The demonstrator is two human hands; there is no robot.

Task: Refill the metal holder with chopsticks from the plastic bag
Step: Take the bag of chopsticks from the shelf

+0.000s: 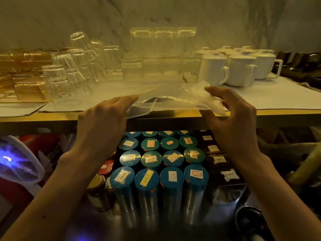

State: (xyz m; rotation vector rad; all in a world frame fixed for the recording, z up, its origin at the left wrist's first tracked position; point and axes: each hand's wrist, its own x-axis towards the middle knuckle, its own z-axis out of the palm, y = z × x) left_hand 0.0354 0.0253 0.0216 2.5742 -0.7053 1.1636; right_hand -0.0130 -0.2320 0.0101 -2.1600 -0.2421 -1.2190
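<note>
Two bare hands hold a clear plastic bag [170,100] at the front edge of a pale worktop [278,96]. The left hand [104,119] lies over the bag's left side, fingers gently bent and gripping its edge. The right hand [232,122] has its fingers curled, pinching the crumpled right corner. A dark shape shows through the plastic, too blurred to tell what it is. Behind the bag stand upturned drinking glasses [69,70] and, to the right, white lidded mugs [213,68]. Below the worktop's edge, between the wrists, stand rows of metal canisters [147,181] with labelled blue lids. Both forearms rise from the lower corners, backs of the hands facing up.
</note>
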